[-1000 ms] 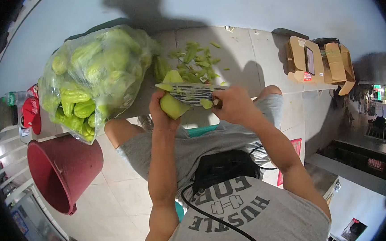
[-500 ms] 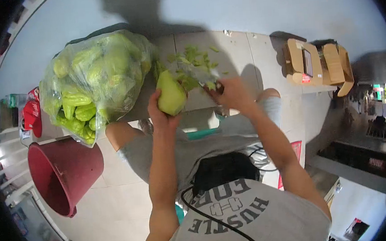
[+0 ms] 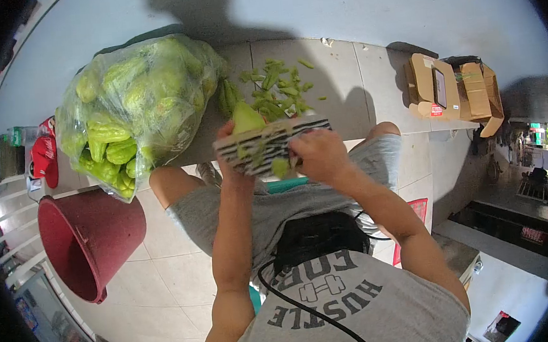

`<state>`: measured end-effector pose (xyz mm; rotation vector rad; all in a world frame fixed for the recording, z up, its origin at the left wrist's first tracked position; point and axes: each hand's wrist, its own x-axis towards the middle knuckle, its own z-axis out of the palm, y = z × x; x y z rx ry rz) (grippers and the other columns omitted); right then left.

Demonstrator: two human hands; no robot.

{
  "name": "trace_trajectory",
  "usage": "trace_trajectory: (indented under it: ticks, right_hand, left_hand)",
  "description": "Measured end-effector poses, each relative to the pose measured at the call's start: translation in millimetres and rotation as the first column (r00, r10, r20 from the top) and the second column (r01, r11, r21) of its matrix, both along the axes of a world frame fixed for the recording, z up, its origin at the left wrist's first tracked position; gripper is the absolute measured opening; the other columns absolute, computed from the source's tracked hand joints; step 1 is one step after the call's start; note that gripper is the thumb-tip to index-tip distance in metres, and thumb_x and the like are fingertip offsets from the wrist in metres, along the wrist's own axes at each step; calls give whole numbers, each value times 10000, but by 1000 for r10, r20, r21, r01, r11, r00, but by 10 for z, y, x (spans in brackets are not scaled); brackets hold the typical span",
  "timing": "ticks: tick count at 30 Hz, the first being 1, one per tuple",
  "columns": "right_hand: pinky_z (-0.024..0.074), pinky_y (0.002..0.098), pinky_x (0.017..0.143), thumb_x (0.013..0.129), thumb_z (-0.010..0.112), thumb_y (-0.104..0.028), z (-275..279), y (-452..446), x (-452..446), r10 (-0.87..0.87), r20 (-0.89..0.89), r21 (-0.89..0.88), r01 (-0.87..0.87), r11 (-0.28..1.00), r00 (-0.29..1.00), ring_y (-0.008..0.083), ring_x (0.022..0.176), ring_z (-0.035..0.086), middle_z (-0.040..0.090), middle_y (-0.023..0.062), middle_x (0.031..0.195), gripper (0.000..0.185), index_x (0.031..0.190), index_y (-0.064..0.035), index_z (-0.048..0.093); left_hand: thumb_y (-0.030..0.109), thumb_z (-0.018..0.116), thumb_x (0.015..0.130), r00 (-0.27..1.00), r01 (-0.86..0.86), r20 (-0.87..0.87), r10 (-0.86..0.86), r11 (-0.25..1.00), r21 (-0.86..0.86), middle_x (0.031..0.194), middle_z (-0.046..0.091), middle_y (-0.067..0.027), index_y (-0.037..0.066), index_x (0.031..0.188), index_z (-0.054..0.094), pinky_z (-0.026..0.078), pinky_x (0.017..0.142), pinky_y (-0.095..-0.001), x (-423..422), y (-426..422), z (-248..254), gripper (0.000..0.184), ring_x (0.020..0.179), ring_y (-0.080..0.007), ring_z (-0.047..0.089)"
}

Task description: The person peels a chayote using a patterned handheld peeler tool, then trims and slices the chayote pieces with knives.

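Observation:
My left hand (image 3: 236, 171) is closed around a peeled-looking pale green chayote (image 3: 246, 117); the lower part of the fruit is hidden. In my right hand (image 3: 319, 155) is a broad-bladed knife (image 3: 266, 147), its flat face toward me with black and white stripes across it, perhaps reflections. The blade lies in front of the chayote and over part of my left hand; I cannot tell whether it touches the fruit. Green scraps (image 3: 279, 168) show against the blade, blurred. Behind the hands, green peelings (image 3: 281, 89) are scattered on the tiled ledge.
A large clear plastic bag (image 3: 155, 109) full of chayotes stands on the ledge at left. Below it is a dark red bucket (image 3: 117, 239) on the floor. Opened cardboard boxes (image 3: 435, 90) lie at the right end. A red cap (image 3: 44, 159) sits at far left.
The knife has swung left and toward me, its broad face now in front of the chayote. My right hand has come lower and closer to my left. The peelings behind are more exposed.

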<state>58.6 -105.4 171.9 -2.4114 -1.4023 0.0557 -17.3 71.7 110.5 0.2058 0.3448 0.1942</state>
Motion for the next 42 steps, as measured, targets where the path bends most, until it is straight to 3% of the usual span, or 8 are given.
trace_trajectory:
  ticks: [5, 13, 19, 26, 28, 31, 37, 42]
  right_hand:
    - [516, 437, 597, 639, 724, -153, -91, -135, 262, -181, -106, -126, 167, 978, 978, 317, 675, 651, 644, 104, 725, 208, 806, -94, 616]
    - [516, 429, 589, 658, 732, -168, 362, -90, 28, -19, -153, -43, 12, 999, 988, 336, 641, 648, 653, 114, 685, 182, 774, -75, 627]
    - [540, 434, 640, 676, 749, -255, 148, -213, 326, -199, -201, -262, 144, 954, 959, 329, 687, 678, 674, 106, 702, 242, 845, -97, 677]
    - [519, 445, 620, 684, 734, -172, 387, -180, 64, -69, -246, -123, 40, 992, 967, 359, 669, 651, 656, 153, 705, 197, 829, -66, 655]
    - [516, 445, 624, 686, 740, -175, 200, -174, 185, -124, -137, -97, 112, 989, 983, 358, 678, 650, 651, 150, 699, 189, 818, -67, 657]
    - [531, 479, 676, 712, 713, -250, 40, -188, 463, -256, -262, -138, 226, 964, 931, 362, 731, 662, 674, 141, 737, 201, 836, -97, 674]
    - [534, 485, 676, 731, 684, -223, 436, -157, 140, -127, -295, -215, 64, 974, 947, 363, 740, 664, 672, 168, 741, 179, 855, -95, 684]
    - [532, 480, 668, 749, 686, -223, -146, -122, 498, -305, -221, -266, 244, 933, 926, 382, 714, 658, 660, 196, 729, 191, 848, -60, 686]
  left_hand:
    - [270, 500, 958, 919, -154, -357, 167, 986, 66, 1156, 621, -136, 2, 1170, 565, 533, 896, -435, 13, -69, 339, 348, 1020, -276, 635]
    - [215, 549, 880, 1000, 2, 15, -3, 994, 114, 1236, 576, -162, 27, 1394, 424, 534, 915, -433, 25, -4, 126, 562, 1108, -298, 605]
    - [225, 537, 880, 986, -15, -158, 51, 975, 223, 1247, 568, -175, 4, 1399, 404, 538, 909, -426, -4, -86, 256, 579, 1120, -305, 603]
    - [233, 530, 893, 1000, 30, -6, -29, 984, 178, 1272, 551, -190, 16, 1428, 382, 557, 882, -441, 45, -11, 211, 597, 1098, -321, 613]
    - [244, 536, 890, 983, 0, -184, 28, 989, 150, 1252, 563, -183, 20, 1438, 368, 561, 880, -448, 10, -59, 236, 615, 1080, -328, 621]
    - [239, 524, 897, 993, 98, -87, -77, 960, 264, 1272, 560, -178, 28, 1440, 372, 555, 899, -441, -49, -154, 425, 602, 1095, -314, 619]
    - [188, 507, 866, 988, -11, -152, 39, 984, 180, 1325, 525, -192, 24, 1452, 355, 535, 944, -437, 12, -79, 274, 626, 1130, -318, 608]
    - [220, 522, 869, 994, 97, -80, -80, 967, 235, 1256, 561, -207, 22, 1435, 371, 549, 894, -445, -42, -118, 282, 619, 1091, -322, 622]
